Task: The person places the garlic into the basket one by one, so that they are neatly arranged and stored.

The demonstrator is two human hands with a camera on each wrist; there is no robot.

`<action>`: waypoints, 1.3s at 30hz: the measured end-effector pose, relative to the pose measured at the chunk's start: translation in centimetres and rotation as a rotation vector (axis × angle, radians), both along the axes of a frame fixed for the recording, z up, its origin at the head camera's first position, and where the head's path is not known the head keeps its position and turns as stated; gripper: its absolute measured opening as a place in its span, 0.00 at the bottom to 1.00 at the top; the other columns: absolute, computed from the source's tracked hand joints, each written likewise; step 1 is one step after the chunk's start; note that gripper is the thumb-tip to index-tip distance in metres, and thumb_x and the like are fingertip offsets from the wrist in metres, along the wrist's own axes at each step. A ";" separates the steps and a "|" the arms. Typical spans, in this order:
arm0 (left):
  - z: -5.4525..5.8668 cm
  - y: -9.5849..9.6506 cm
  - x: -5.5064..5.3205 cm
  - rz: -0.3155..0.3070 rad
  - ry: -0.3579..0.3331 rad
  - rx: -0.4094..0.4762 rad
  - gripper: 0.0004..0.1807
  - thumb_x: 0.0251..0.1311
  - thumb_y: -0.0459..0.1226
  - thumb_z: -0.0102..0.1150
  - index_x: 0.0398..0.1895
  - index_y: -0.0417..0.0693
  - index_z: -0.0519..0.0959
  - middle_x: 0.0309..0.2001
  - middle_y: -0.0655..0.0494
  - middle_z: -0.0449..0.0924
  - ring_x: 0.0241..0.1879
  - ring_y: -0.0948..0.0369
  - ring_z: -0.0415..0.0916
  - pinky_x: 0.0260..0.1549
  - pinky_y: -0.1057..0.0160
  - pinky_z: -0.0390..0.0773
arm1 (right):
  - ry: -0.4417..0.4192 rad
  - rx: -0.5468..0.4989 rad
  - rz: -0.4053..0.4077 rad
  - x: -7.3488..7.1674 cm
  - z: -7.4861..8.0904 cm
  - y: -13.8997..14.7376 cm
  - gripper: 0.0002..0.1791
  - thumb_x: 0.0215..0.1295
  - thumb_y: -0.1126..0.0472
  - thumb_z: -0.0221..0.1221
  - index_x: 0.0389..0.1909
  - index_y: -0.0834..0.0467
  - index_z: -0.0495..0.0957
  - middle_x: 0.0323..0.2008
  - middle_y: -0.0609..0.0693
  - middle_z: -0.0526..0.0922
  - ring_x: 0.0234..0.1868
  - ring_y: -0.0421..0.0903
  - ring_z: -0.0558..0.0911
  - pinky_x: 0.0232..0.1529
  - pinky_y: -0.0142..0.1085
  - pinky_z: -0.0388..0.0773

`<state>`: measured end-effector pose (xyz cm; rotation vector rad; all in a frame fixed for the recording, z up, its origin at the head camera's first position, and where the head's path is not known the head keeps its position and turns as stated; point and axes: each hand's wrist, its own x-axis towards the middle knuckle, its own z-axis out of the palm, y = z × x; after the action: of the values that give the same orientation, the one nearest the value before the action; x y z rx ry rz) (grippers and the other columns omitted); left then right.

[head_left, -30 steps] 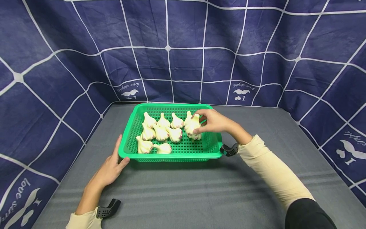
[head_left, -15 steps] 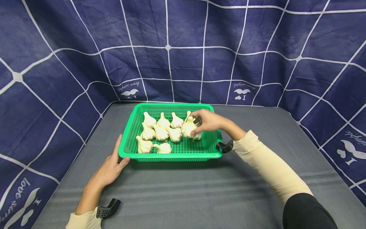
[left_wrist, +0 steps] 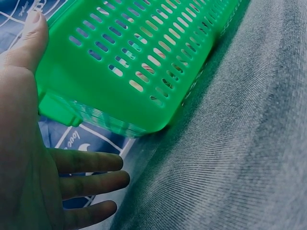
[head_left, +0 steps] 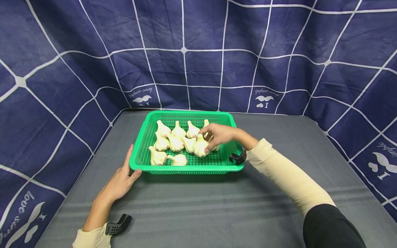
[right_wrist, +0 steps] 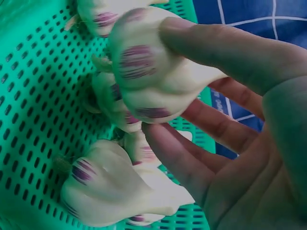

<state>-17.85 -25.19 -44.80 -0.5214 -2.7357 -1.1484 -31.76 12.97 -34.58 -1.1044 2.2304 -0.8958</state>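
A green plastic basket holds several white garlic bulbs with purple streaks. Over its right half, my right hand pinches one garlic bulb between thumb and fingertips, stem up. In the right wrist view this held bulb hangs above other bulbs. My hand partly hides the bulbs behind it. At the basket's front left corner my left hand touches the rim. The left wrist view has the thumb against the basket and the other visible fingers straight.
The basket stands on a grey cloth-covered table. A blue curtain with white grid lines encloses the back and both sides. Black wrist mounts sit on both forearms.
My right hand has carried the garlic bulb left and toward the front of the basket. The left hand stays at the corner. The camera view has shifted slightly.
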 end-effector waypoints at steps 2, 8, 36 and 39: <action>-0.1 0.0 0.0 0.001 -0.001 -0.002 0.47 0.73 0.51 0.50 0.80 0.56 0.30 0.70 0.25 0.55 0.61 0.27 0.63 0.55 0.30 0.62 | -0.020 0.026 0.022 0.0 -0.1 -0.2 0.31 0.51 0.66 0.75 0.57 0.66 0.78 0.60 0.60 0.75 0.52 0.55 0.82 0.52 0.41 0.79; -0.2 0.0 -0.1 -0.001 0.008 -0.004 0.47 0.73 0.49 0.50 0.80 0.55 0.30 0.69 0.24 0.56 0.62 0.28 0.63 0.56 0.30 0.62 | -0.043 0.070 0.086 0.0 -0.5 -0.7 0.24 0.51 0.67 0.75 0.50 0.59 0.81 0.63 0.58 0.73 0.50 0.56 0.82 0.52 0.43 0.79; 0.0 0.0 -0.2 0.004 0.006 -0.002 0.46 0.73 0.53 0.49 0.80 0.56 0.31 0.69 0.25 0.57 0.61 0.28 0.65 0.56 0.31 0.63 | 0.033 0.211 0.108 0.1 -1.1 -2.1 0.28 0.47 0.67 0.76 0.51 0.60 0.80 0.52 0.50 0.81 0.42 0.48 0.83 0.45 0.35 0.79; -0.1 -0.1 -0.2 0.006 0.004 0.000 0.47 0.73 0.52 0.49 0.80 0.57 0.31 0.68 0.24 0.58 0.60 0.28 0.65 0.55 0.30 0.63 | 0.031 0.182 0.107 0.0 -1.0 -1.9 0.28 0.49 0.68 0.75 0.54 0.63 0.78 0.51 0.53 0.82 0.45 0.46 0.82 0.45 0.36 0.79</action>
<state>-18.04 -25.30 -44.92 -0.5152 -2.7323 -1.1444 -31.80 11.08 -35.57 -1.1463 2.2049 -0.6218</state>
